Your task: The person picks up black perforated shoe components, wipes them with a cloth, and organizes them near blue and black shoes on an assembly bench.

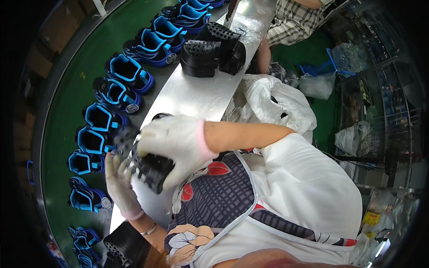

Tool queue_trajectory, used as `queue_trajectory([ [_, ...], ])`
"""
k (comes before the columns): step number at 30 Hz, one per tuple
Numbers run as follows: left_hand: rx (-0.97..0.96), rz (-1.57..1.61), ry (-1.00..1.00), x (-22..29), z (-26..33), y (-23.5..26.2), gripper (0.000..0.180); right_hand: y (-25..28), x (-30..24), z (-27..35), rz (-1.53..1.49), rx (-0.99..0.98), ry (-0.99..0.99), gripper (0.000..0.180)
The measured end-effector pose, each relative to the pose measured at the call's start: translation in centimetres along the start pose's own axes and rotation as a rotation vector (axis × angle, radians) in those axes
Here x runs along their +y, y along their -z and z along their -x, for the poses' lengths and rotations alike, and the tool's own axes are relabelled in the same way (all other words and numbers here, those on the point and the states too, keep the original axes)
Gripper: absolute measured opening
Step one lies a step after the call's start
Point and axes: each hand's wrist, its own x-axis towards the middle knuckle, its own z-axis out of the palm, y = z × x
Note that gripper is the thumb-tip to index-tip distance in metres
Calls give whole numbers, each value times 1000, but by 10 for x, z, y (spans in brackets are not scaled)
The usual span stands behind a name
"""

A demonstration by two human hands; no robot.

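Note:
A black clog with round holes (151,172) is held tilted over the metal bench, partly blurred. My gloved right hand (172,140) is wrapped over its top, thumb on the near side. My gloved left hand (119,187) is beside its lower left side, fingers stretched up and apart; whether the fingertips touch it I cannot tell. Both gloves are white with pink cuffs. Part of another dark rounded thing (161,116) shows behind my right hand, mostly hidden.
Black perforated clogs (201,58) stand farther up the metal bench (178,96). Blue-and-black shoes (117,91) line the green conveyor (67,120) at left. Another black clog (125,243) lies at lower left. A white plastic bag (279,96) and a seated person (292,22) are across the bench.

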Motion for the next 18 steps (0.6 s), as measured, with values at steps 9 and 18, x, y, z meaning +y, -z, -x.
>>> queue_trajectory([
  [9,-178,458,40,2,24,-14,75,-55,3,-27,-63,-54,87,63],
  [18,-167,178,-178,-9,-3,-25,69,-64,22,-27,70,-59,-289,57],
])
